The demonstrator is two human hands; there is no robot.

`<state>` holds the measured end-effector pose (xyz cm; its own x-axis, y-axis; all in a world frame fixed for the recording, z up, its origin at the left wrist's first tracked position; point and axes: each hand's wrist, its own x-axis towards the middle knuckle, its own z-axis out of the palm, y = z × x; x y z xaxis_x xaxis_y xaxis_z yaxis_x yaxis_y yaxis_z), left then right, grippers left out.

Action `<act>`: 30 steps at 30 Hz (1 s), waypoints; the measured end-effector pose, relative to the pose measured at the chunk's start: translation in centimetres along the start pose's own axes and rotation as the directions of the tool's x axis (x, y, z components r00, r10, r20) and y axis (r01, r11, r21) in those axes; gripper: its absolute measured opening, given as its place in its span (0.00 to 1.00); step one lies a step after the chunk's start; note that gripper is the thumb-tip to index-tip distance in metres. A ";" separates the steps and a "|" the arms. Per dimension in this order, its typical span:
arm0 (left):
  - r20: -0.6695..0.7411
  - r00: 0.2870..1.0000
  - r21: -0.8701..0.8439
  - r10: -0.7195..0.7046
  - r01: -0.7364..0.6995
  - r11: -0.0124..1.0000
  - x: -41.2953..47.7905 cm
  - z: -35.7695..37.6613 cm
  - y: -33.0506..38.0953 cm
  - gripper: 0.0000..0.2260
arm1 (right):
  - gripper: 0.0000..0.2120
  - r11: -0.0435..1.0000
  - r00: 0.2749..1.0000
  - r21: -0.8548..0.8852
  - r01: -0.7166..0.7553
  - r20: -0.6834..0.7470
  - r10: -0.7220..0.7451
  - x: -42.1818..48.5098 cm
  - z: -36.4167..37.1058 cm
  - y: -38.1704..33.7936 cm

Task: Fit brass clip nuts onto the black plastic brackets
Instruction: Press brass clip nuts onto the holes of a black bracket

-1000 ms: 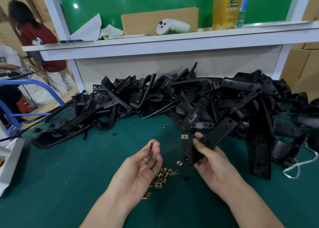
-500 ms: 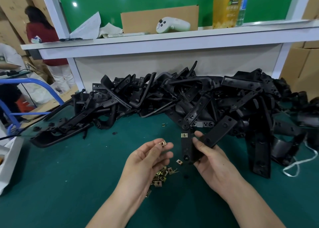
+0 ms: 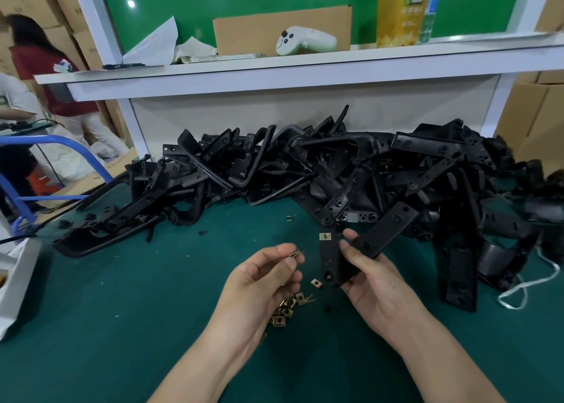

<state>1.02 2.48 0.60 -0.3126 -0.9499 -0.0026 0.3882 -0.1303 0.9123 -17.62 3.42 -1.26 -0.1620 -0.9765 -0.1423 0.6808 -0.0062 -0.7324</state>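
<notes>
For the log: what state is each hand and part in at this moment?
Left hand: pinches one brass clip nut, not yet on a bracket.
Right hand: grips the held bracket.
Held bracket: carries one fitted clip nut near its upper end.
Loose clip nuts: heaped on the green mat, unfitted.
Bracket pile: jumbled along the back of the mat.

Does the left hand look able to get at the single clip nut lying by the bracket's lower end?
Probably yes: the loose clip nut lies on the mat between the left hand and the bracket, nothing covering it. But that hand already pinches a second clip nut.
</notes>
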 end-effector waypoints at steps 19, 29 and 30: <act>0.030 0.994 -0.174 -0.106 0.110 0.979 0.1 -0.4 0.4 0.10 | 0.21 1.000 1.000 0.002 -0.003 0.004 0.003 -0.1 0.1 -0.1; 0.068 0.973 -0.307 -0.219 0.230 0.923 0.1 -0.4 0.8 0.13 | 0.20 1.000 1.000 0.025 -0.013 -0.006 0.013 0.0 0.1 -0.1; 0.078 0.969 -0.336 -0.235 0.247 0.909 0.1 -0.5 0.9 0.13 | 0.21 1.000 1.000 0.026 -0.012 -0.006 0.012 0.0 0.2 -0.1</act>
<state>1.79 2.11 1.20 -0.4612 -0.8678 -0.1849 0.5666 -0.4484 0.6914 -17.58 3.41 -1.08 -0.1583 -0.9751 -0.1554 0.7010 -0.0002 -0.7131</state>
